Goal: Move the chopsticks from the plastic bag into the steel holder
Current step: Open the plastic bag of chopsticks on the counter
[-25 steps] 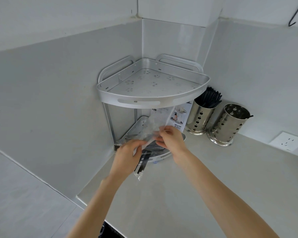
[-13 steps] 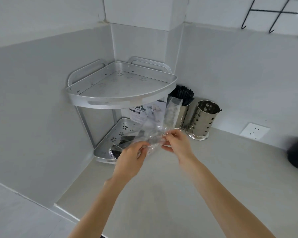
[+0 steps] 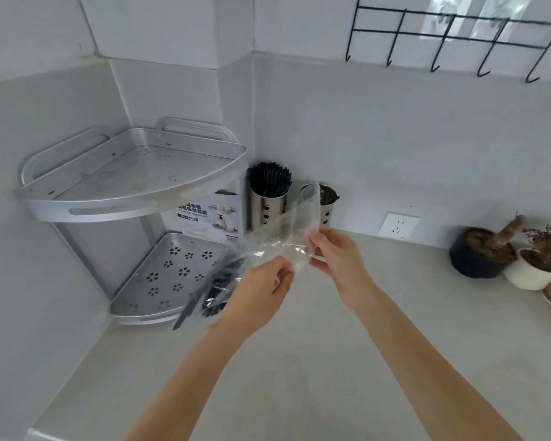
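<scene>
Plastic bag (image 3: 283, 237): clear and crumpled, held up over the counter (image 3: 299, 361) by both hands.
Left hand (image 3: 258, 291): fingers pinching the bag's lower edge.
Right hand (image 3: 337, 256): fingertips pinching the bag's upper part.
Chopsticks (image 3: 204, 294): black, blurred, in the bag's low end at the rack's (image 3: 134, 198) bottom shelf.
Steel holder (image 3: 326, 205): by the wall, partly behind the bag, beside a full holder (image 3: 269, 198).

Clear, glossy, crinkled plastic bag (image 3: 287, 237); polished steel holder (image 3: 326, 203) behind it; matt brushed-metal corner shelf (image 3: 109, 211) left of the bag.
</scene>
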The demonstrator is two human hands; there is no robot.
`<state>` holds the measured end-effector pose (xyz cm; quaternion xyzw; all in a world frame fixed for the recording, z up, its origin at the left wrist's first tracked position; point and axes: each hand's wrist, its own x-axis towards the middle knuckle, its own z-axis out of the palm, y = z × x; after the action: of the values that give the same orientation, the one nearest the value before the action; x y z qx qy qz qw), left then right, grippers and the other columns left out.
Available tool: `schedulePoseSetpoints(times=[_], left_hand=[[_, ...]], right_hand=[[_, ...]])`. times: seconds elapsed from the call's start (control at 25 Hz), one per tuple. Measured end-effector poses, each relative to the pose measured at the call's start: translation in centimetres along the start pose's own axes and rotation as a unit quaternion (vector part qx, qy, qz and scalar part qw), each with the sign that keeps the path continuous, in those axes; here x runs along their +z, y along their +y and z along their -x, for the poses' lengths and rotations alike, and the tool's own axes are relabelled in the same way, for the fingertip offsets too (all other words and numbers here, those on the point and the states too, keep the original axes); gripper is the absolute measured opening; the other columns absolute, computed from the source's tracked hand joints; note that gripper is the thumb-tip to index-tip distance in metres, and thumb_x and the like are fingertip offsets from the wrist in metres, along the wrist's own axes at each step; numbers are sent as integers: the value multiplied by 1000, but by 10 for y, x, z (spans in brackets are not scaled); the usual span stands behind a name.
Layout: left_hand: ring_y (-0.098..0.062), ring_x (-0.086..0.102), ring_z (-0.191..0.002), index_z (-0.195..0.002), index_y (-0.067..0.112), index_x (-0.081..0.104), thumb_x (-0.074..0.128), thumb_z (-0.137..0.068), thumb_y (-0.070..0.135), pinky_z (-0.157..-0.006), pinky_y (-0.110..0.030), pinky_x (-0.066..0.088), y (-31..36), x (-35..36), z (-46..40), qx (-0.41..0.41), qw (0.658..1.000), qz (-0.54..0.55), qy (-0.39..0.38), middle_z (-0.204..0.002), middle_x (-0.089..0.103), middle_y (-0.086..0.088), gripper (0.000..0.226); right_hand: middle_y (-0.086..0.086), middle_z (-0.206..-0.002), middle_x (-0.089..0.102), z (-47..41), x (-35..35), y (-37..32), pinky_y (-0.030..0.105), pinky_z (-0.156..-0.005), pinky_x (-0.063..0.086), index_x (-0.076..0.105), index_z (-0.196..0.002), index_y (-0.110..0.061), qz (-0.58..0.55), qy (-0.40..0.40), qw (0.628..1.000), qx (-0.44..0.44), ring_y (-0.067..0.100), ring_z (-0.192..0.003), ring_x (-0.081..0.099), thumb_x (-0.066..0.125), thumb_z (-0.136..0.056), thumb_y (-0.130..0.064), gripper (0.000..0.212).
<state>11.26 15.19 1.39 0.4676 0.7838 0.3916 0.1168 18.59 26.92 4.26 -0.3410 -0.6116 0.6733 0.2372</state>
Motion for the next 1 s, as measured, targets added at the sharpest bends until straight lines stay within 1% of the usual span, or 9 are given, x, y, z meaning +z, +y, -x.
schedulePoseSetpoints(times=[0.08,0.16,0.24,0.36,0.52,0.64,0.76,0.88,1.0], left_hand=[[-17,54,-62,-96,12,55,46,-91,20,-63,-24,48,9,9,-4,12,1000,8,-4,-71,55,6,13],[-8,49,-59,-97,15,56,47,-91,21,-60,-13,41,17,17,-9,28,1000,13,-8,-69,51,14,12],[-4,49,-58,-99,16,56,49,-90,23,-60,-10,39,25,25,-15,45,998,27,-20,-73,51,15,14],[0,52,-64,-104,18,57,49,-89,31,-65,-7,40,33,32,-23,66,996,34,-54,-75,51,20,21],[-10,61,-74,-108,16,59,40,-93,29,-73,-20,49,36,32,-41,77,993,57,-71,-86,62,9,27],[-8,59,-84,-116,13,56,41,-93,25,-76,-16,47,35,23,-64,80,996,25,-16,-99,63,5,30],[-7,55,-95,-122,12,50,45,-91,22,-81,-15,45,29,8,-85,28,997,30,71,-116,60,1,33],[-18,50,-116,-134,13,35,48,-90,25,-93,-31,43,20,-6,-100,-15,990,14,142,-137,44,-9,48],[-21,30,-136,-144,14,13,54,-87,29,-108,-39,30,18,-20,-115,-36,990,32,133,-151,23,-8,71]], right_hand=[[-2,-74,58,2,-10,-5,23,-76,51,60,-87,-15,7,-2,1000,-15,13,-78,57,54,-89,-20,8],[-3,-76,61,2,-20,-8,21,-73,51,61,-84,-19,18,4,999,-32,10,-74,57,56,-88,-19,7],[-2,-76,61,-3,-31,-11,19,-70,50,62,-85,-20,34,18,998,-42,11,-71,56,56,-88,-14,9],[1,-72,60,-12,-46,-14,28,-78,50,62,-85,-20,67,30,996,-53,16,-73,56,55,-86,-6,16],[2,-69,59,-29,-65,-25,29,-78,50,62,-86,-18,136,9,988,-71,17,-71,55,54,-85,-4,16],[1,-70,60,-39,-75,-38,32,-79,50,62,-80,-24,192,-17,978,-84,19,-73,57,54,-86,-5,21],[0,-71,59,-45,-82,-46,31,-80,50,60,-76,-26,215,-28,973,-84,17,-71,56,54,-86,-6,23],[0,-70,58,-48,-87,-50,36,-86,51,60,-75,-27,229,-44,969,-84,15,-68,56,52,-87,-4,28],[-3,-70,59,-49,-92,-57,31,-84,51,60,-76,-28,255,-73,959,-94,14,-70,57,51,-88,-3,30]])
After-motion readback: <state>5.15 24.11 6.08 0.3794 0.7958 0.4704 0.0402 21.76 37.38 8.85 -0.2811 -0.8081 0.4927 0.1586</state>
